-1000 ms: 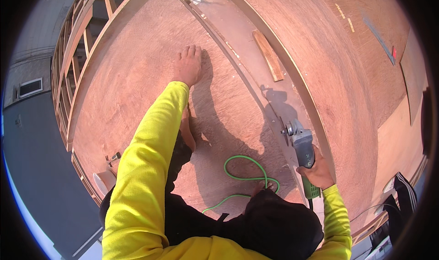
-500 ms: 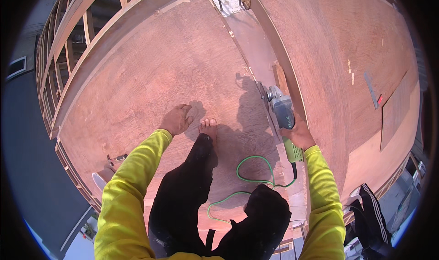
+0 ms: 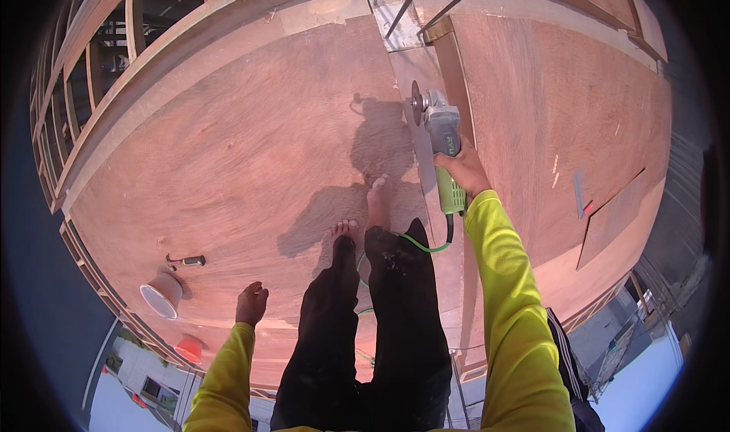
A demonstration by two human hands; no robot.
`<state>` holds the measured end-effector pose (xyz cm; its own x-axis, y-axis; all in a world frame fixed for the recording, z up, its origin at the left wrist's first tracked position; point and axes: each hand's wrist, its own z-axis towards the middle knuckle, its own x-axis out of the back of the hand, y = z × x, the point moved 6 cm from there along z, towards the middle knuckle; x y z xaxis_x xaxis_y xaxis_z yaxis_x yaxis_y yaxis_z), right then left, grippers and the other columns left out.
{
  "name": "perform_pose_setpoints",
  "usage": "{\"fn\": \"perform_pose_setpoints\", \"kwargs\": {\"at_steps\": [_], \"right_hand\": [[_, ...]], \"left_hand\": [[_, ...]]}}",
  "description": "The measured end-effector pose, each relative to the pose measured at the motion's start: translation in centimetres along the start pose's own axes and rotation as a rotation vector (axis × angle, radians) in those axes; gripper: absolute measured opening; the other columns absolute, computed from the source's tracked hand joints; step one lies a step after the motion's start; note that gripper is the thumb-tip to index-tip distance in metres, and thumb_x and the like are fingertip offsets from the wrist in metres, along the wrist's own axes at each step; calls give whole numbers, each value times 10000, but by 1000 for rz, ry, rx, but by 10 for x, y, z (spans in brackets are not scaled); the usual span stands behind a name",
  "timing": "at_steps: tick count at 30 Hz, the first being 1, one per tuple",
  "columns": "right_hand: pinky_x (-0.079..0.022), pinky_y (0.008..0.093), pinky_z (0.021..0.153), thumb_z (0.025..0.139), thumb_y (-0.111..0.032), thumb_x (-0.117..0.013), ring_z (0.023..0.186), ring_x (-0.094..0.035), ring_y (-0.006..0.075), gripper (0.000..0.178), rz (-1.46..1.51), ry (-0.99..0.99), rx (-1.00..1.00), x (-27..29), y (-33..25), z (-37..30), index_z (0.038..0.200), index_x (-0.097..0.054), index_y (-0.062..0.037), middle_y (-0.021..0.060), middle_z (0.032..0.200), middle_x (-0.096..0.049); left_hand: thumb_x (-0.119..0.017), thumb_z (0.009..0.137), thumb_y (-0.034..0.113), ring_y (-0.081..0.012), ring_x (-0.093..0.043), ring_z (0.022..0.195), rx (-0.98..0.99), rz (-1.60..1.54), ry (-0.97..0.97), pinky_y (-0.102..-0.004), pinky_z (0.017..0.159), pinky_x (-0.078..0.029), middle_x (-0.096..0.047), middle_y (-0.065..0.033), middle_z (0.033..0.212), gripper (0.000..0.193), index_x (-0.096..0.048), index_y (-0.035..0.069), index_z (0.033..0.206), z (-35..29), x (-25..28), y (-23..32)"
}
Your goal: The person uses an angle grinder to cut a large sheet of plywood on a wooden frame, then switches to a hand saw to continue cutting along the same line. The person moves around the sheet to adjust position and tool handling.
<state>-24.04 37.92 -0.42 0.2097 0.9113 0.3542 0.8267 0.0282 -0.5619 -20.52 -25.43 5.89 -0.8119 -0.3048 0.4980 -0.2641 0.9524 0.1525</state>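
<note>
My right hand [image 3: 465, 172] is wrapped round the body of an angle grinder [image 3: 443, 139], green at the back and grey toward the head. Its thin disc [image 3: 416, 101] points away from me, above the seam between the plywood sheets. A green cord [image 3: 426, 247] runs from the rear of the grinder and passes behind my legs. My left hand [image 3: 252, 303] hangs low beside my left leg, over the plywood deck [image 3: 228, 143]. Its fingers look curled in, and nothing shows in them.
On the left lie a hammer-like tool [image 3: 188, 261], a white bucket [image 3: 161, 295] and a red container [image 3: 189, 348]. Steel bars [image 3: 407, 6] rise at the far end of the seam. A metal square [image 3: 582, 194] and a loose board [image 3: 610, 217] lie on the right. Open wooden framing [image 3: 93, 74] borders the left.
I have risen from a crouch and moved forward. The grinder has come up off the seam in my right hand. My left hand has drawn back to my side, its fingers now curled.
</note>
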Motion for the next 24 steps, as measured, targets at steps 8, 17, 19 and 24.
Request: {"fn": "perform_pose_setpoints", "kwargs": {"at_steps": [8,17,19,24], "right_hand": [[-535,369,905,737,-184,-808,1010,-689,274,692,-48,-84,-30,-3,-58,94,1334,-547,50,175,1143,-699],[-549,349,823,735,-196,-808,912,-676,231,666,-113,-186,-51,-20,-93,136,1286,-547,71,148,1075,-689],[-552,356,845,723,-189,-813,943,-687,246,687,-116,-185,-61,-18,-101,147,1293,-541,81,164,1100,-696],[-552,358,851,719,-225,-816,953,-689,260,698,-197,-158,-28,-16,-109,162,1285,-550,88,173,1093,-697]], "left_hand": [[-625,967,206,-295,-695,1096,-221,-646,20,-355,937,-539,-722,-194,1171,386,-639,-11,1286,122,-32,286],[-572,980,449,-356,-668,1062,1,-980,-330,-386,925,-507,-680,-238,1186,603,-557,-25,1352,169,-120,499],[-580,978,485,-229,-652,942,1,-1169,-382,-334,835,-518,-660,-133,1066,576,-584,-11,1272,166,-126,523],[-581,991,482,-135,-641,877,-75,-1327,-487,-303,758,-545,-640,-64,1002,564,-569,-27,1235,164,-111,555]]}}
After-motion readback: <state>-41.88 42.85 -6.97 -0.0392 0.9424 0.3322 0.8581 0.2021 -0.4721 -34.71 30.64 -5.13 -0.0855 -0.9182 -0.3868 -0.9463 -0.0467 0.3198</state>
